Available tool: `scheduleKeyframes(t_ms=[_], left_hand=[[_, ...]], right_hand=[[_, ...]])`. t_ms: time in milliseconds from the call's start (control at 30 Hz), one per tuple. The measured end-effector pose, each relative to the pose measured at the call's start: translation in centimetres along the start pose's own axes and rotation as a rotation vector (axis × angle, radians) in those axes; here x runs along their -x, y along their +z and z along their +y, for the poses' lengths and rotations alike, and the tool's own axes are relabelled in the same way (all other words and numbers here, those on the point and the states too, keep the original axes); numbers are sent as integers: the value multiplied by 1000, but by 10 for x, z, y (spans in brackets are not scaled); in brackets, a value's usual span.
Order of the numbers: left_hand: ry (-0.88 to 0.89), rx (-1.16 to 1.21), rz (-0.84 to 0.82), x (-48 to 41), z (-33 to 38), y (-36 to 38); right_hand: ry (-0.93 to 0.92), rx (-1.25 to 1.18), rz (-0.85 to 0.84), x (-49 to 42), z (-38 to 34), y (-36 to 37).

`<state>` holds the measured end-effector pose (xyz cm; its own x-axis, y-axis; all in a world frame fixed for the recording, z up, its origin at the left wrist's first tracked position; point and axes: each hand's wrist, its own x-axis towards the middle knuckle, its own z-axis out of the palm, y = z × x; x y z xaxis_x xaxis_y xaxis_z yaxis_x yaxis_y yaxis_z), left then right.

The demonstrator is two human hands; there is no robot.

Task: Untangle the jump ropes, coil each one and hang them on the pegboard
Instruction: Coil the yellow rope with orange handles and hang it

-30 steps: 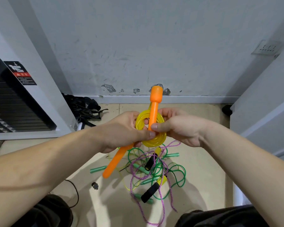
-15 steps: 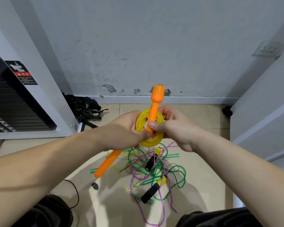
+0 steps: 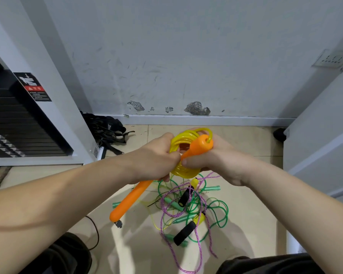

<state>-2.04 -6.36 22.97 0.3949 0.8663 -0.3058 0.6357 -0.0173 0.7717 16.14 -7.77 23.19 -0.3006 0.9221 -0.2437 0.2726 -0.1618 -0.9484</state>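
I hold a coiled yellow jump rope (image 3: pixel 183 171) in front of me. My left hand (image 3: pixel 156 157) grips the coil's left side. My right hand (image 3: pixel 212 161) grips one orange handle (image 3: pixel 198 146), which lies tilted across the coil with its end pointing right. The second orange handle (image 3: pixel 130 200) hangs down to the left below my left hand. Beneath my hands, on the floor, lies a tangle of ropes (image 3: pixel 188 210): green cord, a purple braided rope, green handles and black foam handles. No pegboard is in view.
A grey wall with a baseboard (image 3: pixel 186 119) is straight ahead. A weight-stack machine (image 3: pixel 18 123) stands on the left with black straps (image 3: pixel 107 131) at its foot. A white panel (image 3: pixel 321 135) closes the right side. A thin black cable (image 3: pixel 95 232) lies at lower left.
The upper orange handle has tipped from upright to slanting right across the coil. My hands have closed tighter around the coil, and the lower handle swung slightly left.
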Motion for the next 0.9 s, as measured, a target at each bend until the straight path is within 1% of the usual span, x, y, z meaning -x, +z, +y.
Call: scheduleKeyframes(t_ms=[100, 200, 267, 400, 533, 667, 767, 900], left_hand=[[-5, 2, 13, -1, -2, -2], [12, 52, 26, -1, -2, -3], [29, 106, 20, -1, 0, -4], [37, 104, -12, 3, 6, -3], [44, 78, -58, 6, 7, -3], [78, 36, -100, 7, 10, -8], [82, 22, -127, 9, 10, -8], [74, 156, -44, 5, 11, -5]], right_hand=[[14, -133, -129, 4, -8, -1], [64, -273, -135, 3, -9, -4], [86, -298, -104, 0, -6, -6], [9, -88, -48, 0, -3, -3], [-20, 5, 54, -2, -4, -2], [-17, 41, 183, -3, -6, -1], [-26, 84, 207, -2, -4, 0], [-65, 32, 207, -5, -5, -2]])
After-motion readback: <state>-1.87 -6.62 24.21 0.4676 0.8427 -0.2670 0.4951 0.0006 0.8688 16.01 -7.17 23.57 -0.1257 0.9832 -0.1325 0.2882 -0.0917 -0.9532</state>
